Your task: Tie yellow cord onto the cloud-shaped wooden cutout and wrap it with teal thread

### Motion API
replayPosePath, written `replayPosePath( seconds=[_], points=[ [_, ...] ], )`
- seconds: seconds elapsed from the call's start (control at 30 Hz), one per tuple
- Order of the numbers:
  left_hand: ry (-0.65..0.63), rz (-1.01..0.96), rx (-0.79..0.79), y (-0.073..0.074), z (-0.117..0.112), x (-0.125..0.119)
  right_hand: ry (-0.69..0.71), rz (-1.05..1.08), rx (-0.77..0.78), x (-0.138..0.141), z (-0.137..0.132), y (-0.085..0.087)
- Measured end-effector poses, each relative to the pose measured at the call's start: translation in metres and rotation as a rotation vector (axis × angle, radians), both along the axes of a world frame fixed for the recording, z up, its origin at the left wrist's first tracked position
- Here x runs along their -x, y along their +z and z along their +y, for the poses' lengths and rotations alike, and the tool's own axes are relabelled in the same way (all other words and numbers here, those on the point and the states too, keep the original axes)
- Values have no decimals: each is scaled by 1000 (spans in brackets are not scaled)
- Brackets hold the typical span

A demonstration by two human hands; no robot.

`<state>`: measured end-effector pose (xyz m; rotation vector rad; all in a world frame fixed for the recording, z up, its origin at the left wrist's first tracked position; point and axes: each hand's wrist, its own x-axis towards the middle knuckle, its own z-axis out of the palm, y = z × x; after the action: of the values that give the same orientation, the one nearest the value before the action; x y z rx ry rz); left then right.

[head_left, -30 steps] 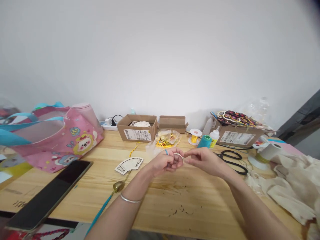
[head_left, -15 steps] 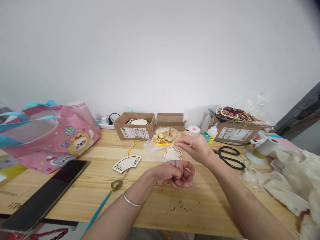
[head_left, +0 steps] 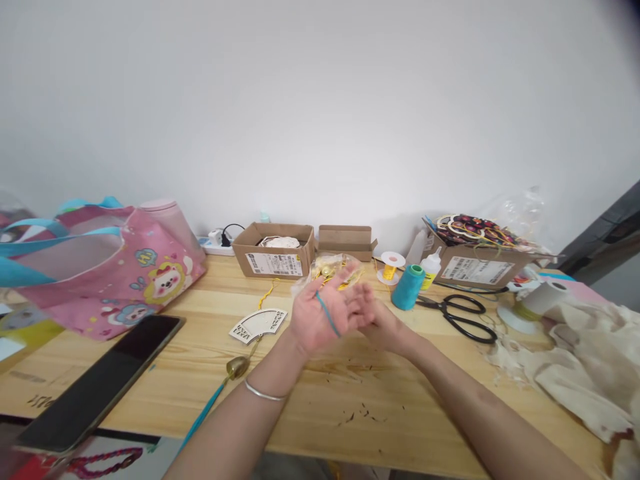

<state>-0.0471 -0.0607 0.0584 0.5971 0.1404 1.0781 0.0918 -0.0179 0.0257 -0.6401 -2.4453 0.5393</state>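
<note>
My left hand (head_left: 320,313) is raised above the wooden table (head_left: 350,393), palm towards me and fingers stretched out. A teal thread (head_left: 327,313) runs across the palm. My right hand (head_left: 383,325) sits just behind and to the right of it, its fingertips meeting the left fingers. Those fingertips are blurred and partly hidden, so what they hold is unclear. A fan-shaped wooden cutout (head_left: 259,325) lies left of the hands. A brass bell (head_left: 237,367) on a teal cord (head_left: 200,417) lies below it.
A teal thread spool (head_left: 407,287), black scissors (head_left: 460,313), a glue bottle (head_left: 430,267) and a yellow spool (head_left: 390,267) stand right of the hands. Cardboard boxes (head_left: 274,250) line the back. There is a phone (head_left: 100,383) and a pink bag (head_left: 100,267) at left, and cloth (head_left: 575,373) at right.
My right hand reached out to a cloud-shaped wooden piece on the table, then came back to the left hand. The left hand rose and turned palm up. That piece is no longer in sight.
</note>
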Motion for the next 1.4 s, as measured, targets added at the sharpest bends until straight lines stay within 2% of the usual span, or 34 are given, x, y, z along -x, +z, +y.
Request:
replayPosePath(
  seconds=[0.07, 0.17, 0.23, 0.33, 0.57, 0.77, 0.9, 1.03, 1.17, 1.4],
  points=[
    [165, -60, 48, 2, 6, 5, 32, -34, 6, -1, -5, 4],
    [340, -103, 68, 0, 15, 11, 9, -133, -137, -4, -11, 12],
    [413, -114, 70, -4, 20, 14, -21, -195, -251, -6, -16, 17],
    [456, -97, 68, -11, 24, 14, -55, -237, -361, -7, -22, 24],
    [410, -76, 114, -17, 23, 7, -43, -184, -435, -13, -28, 36],
    [481, -147, 134, -11, 24, 17, 1, -297, -379, -19, -24, 33],
    [490, -113, 123, -11, 25, 20, 62, -289, -364, -16, -27, 34],
    [420, -31, 71, -12, 24, 17, 6, -211, -429, -16, -30, 40],
    [317, 22, 102, -11, 21, 12, -85, -117, -501, -23, -27, 45],
    [216, 85, 92, -16, 20, 9, -148, -40, -514, -32, -21, 45]
  ],
)
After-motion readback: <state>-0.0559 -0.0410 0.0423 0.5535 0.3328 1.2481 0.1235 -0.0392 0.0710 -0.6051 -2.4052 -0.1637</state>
